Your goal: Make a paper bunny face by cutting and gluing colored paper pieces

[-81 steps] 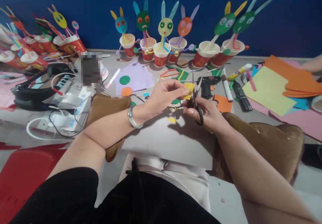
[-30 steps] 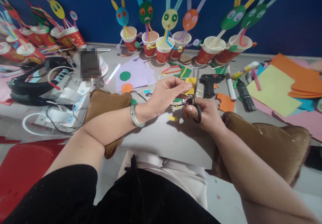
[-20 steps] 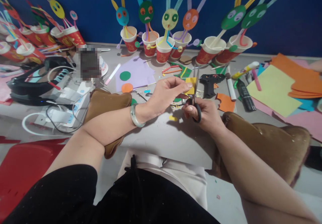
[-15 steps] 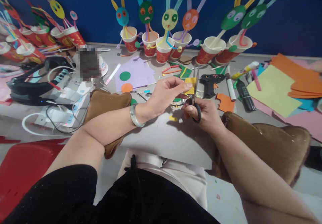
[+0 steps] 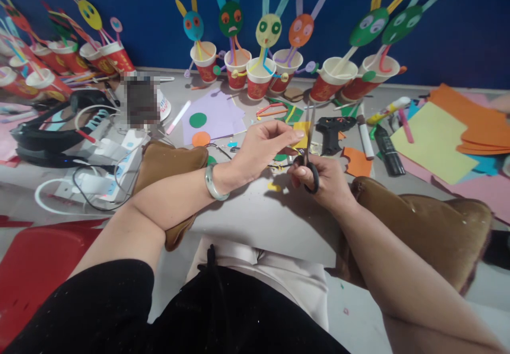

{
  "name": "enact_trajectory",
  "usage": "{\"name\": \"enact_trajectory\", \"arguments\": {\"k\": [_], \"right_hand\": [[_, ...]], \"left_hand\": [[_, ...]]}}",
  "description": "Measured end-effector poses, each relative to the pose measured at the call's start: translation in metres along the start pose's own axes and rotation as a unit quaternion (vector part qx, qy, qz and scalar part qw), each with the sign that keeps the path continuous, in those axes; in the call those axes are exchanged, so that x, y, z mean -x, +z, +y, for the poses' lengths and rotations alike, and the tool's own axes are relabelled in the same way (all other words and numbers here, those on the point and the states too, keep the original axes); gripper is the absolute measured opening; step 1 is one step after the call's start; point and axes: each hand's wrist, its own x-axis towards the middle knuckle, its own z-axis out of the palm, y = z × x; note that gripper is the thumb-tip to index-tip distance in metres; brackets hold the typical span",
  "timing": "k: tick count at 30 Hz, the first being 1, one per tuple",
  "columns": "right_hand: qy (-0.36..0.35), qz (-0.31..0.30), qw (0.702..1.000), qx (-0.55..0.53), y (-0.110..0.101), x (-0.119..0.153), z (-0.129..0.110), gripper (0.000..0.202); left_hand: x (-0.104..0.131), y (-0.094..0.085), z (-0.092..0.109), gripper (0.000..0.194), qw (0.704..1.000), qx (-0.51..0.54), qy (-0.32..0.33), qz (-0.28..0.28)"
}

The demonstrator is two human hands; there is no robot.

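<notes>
My right hand (image 5: pixel 324 181) is closed around black-handled scissors (image 5: pixel 309 144), their metal blades pointing up and slightly parted. Close to the blades, my left hand (image 5: pixel 269 147) pinches a small piece of yellow paper (image 5: pixel 302 131), partly hidden by the fingers. A pale bangle (image 5: pixel 215 183) circles the left wrist. Yellow scraps (image 5: pixel 274 187) lie on the table below both hands. A black glue gun (image 5: pixel 331 134) rests just right of the scissors, near a cut orange paper piece (image 5: pixel 357 162).
Red paper cups (image 5: pixel 261 83) with rabbit-faced paper figures stand along the blue wall. Purple paper (image 5: pixel 215 112) lies on the left, coloured sheets (image 5: pixel 434 141) on the right. Brown cushions (image 5: pixel 422 232) lie under or beside the forearms. A power strip (image 5: pixel 119 171) with cables sits left.
Almost nothing differs. Both hands keep their place beside the scissors, with only a very slight shift of the left hand and wrist.
</notes>
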Motion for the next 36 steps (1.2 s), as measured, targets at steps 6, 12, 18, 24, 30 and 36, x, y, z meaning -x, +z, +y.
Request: {"name": "enact_trajectory", "arguments": {"k": [6,12,18,24,30,36], "right_hand": [[0.002,0.005,1.0,-0.005,0.001,0.0,-0.001,0.071],[0.008,0.008,1.0,0.0,0.0,0.0,-0.005,0.072],[0.019,0.008,1.0,0.01,-0.003,0.001,-0.011,0.073],[0.017,0.006,1.0,0.014,-0.003,0.002,-0.011,0.073],[0.011,0.006,1.0,0.025,-0.006,0.002,-0.012,0.072],[0.02,0.005,0.999,0.031,-0.01,0.003,-0.017,0.074]], "left_hand": [[0.001,0.001,0.002,0.05,1.0,-0.004,-0.002,0.002],[0.001,0.0,0.002,0.05,1.0,-0.017,0.001,-0.006],[-0.001,-0.003,0.003,0.049,0.999,-0.029,0.004,-0.013],[0.0,-0.004,0.003,0.048,0.999,-0.033,0.006,-0.016],[0.0,-0.003,0.005,0.051,0.999,-0.03,0.004,-0.019],[0.001,-0.005,0.006,0.049,0.999,-0.036,0.003,-0.022]]}}
